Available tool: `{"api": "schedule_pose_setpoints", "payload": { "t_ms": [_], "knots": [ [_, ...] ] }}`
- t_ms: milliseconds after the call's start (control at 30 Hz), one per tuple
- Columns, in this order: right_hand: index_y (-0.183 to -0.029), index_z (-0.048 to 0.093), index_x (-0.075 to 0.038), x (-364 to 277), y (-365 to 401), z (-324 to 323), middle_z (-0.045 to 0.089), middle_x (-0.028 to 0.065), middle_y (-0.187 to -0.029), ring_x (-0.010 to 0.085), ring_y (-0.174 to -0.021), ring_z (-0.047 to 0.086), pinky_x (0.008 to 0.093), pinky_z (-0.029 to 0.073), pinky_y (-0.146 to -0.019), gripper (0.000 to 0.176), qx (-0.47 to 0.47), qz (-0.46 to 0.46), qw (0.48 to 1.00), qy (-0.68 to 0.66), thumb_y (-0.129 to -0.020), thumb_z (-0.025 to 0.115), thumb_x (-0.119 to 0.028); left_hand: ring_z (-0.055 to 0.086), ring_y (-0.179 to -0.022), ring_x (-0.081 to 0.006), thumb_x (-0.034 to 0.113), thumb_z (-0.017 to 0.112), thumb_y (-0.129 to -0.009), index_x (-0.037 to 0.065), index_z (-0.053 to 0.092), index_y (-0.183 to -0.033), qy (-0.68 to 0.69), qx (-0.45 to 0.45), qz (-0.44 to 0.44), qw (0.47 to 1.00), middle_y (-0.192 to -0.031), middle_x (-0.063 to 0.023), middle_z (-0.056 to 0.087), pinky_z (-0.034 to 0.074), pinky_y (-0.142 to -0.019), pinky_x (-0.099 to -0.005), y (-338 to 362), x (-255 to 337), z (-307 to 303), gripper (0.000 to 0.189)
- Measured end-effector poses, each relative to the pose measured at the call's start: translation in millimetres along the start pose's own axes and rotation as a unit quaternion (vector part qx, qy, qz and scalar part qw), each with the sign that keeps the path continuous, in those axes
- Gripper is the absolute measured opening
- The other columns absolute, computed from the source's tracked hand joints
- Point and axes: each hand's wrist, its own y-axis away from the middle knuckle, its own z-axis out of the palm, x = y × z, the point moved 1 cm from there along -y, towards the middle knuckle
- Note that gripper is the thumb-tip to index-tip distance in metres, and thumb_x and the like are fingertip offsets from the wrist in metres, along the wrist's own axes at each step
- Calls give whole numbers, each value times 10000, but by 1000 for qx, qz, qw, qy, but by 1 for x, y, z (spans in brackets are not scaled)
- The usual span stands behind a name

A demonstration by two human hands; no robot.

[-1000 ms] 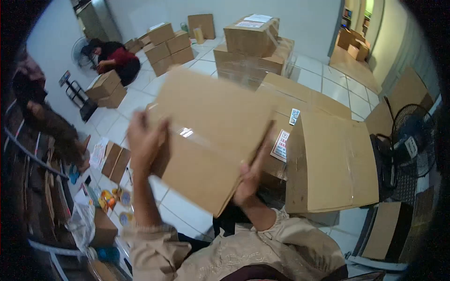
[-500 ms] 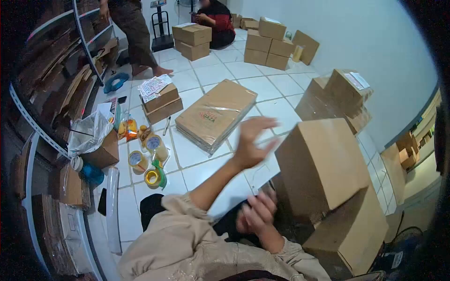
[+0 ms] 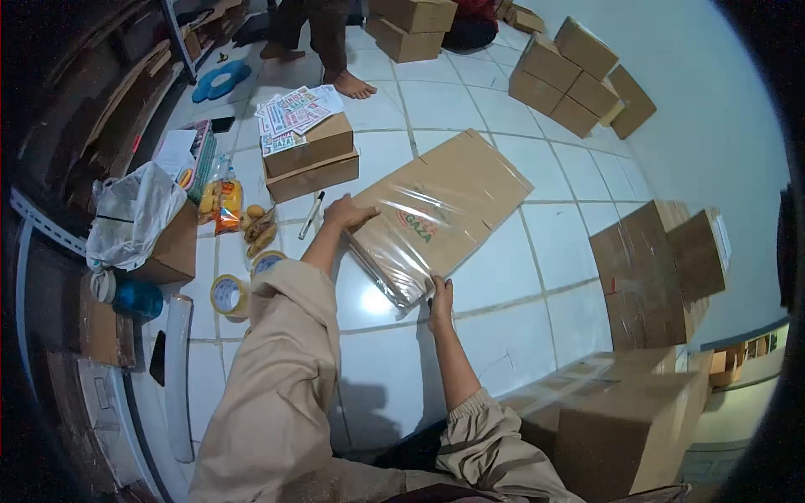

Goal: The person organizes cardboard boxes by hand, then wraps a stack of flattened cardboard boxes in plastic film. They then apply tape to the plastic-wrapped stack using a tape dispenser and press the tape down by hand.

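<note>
A plastic-wrapped stack of flat cardboard (image 3: 449, 210) with red and green print lies on the tiled floor in front of me. My left hand (image 3: 350, 213) grips its near left edge, thumb on top. At the near right corner, my right hand (image 3: 441, 302) holds the edge of the same stack, its fingers partly hidden beneath. A black-and-white marker (image 3: 311, 215) lies just left of my left hand. Beyond it stand two small stacked boxes (image 3: 312, 159) topped with printed sheets (image 3: 293, 117).
Tape rolls (image 3: 228, 295), snack packets (image 3: 227, 205), a blue bottle (image 3: 137, 297) and a bag-lined box (image 3: 176, 247) are at left. Large boxes (image 3: 620, 419) stand at near right, more (image 3: 646, 272) beyond. Another person's bare foot (image 3: 350, 85) is at the top.
The view has shifted. Both my hands, raised and empty before, have reached forward and taken hold of the wrapped cardboard stack, which now sits nearer in view.
</note>
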Motion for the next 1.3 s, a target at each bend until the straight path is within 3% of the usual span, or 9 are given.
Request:
{"api": "schedule_pose_setpoints", "payload": {
  "t_ms": [67, 200, 333, 667, 933, 1067, 1133, 1233, 1300],
  "knots": [
    [-1344, 103, 98, 2, -18, 12, 243, 245, -1364, 277, -1236, 307, 325, 242, -1012, 907, -102, 7, 986, -134, -725, 666, -253, 575, -979, -335, 778, 563, -525, -57, 559, -1060, -4, -55, -20, 998, -1057, -218, 586, 457, -825, -395, -3, 8, -7, 992],
    [-1334, 136, 98, 18, -21, 25, 319, 205, -1312, 264, -1141, 388, 292, 308, -966, 880, 50, -29, 998, -5, -696, 680, -171, 589, -959, -322, 780, 562, -521, -67, 613, -956, -12, -119, -88, 989, -1000, -223, 607, 476, -790, -385, -7, -2, -15, 954],
    [-1340, 138, 94, 31, -18, 12, 324, 206, -1306, 268, -1147, 380, 297, 299, -979, 836, 67, -88, 994, -17, -721, 638, -162, 605, -898, -342, 766, 566, -538, -61, 621, -934, -15, -24, -73, 997, -947, -234, 616, 480, -775, -408, 23, -2, -4, 918],
    [-1191, 402, -57, 51, 63, -96, 491, 85, -1050, 201, -978, 457, 340, 328, -903, 472, -42, -76, 996, 10, -770, 534, -227, 580, -862, -351, 748, 531, -616, -61, 629, -850, 70, 17, -121, 990, -865, -237, 611, 456, -766, -435, 195, -29, 30, 848],
    [-880, 536, -48, 86, 197, -119, 541, 84, -779, 256, -711, 554, 372, 478, -734, 278, -167, 208, 963, -38, -763, 480, -294, 617, -834, -332, 755, 546, -582, -61, 642, -823, 86, 49, -95, 991, -861, -225, 627, 487, -737, -412, 323, -120, 42, 856],
    [-708, 500, -96, 132, 228, -148, 498, 43, -673, 213, -649, 514, 356, 457, -681, 62, -188, 216, 954, 83, -730, 509, -153, 548, -993, -320, 488, 645, -689, -22, 569, -1011, -4, 3, 48, 999, -1026, -196, 582, 445, -835, -420, 415, -161, 2, 608],
    [-660, 462, -119, 132, 239, -125, 466, 18, -649, 186, -652, 484, 357, 430, -649, 86, -215, 200, 953, 78, -705, 533, -98, 506, -1043, -312, 287, 633, -759, 52, 551, -1078, 116, 121, 138, 976, -1070, -178, 550, 404, -899, -370, 489, -193, -69, 405],
    [-677, 479, -98, 125, 235, -124, 498, 27, -671, 194, -664, 507, 337, 452, -655, 60, -226, 251, 941, 16, -718, 520, -115, 575, -882, -326, 116, 568, -727, 37, 604, -915, 130, 325, -52, 935, -946, -175, 590, 457, -776, -407, 599, -324, -96, 207],
    [-785, 537, -55, 130, 216, -133, 560, 64, -752, 223, -731, 565, 355, 503, -692, 112, -279, 257, 925, 3, -739, 505, -151, 618, -732, -341, 104, 609, -652, 22, 637, -732, -83, 235, -337, 908, -742, -188, 622, 495, -655, -425, 686, -384, -110, 118]
  ]
}}
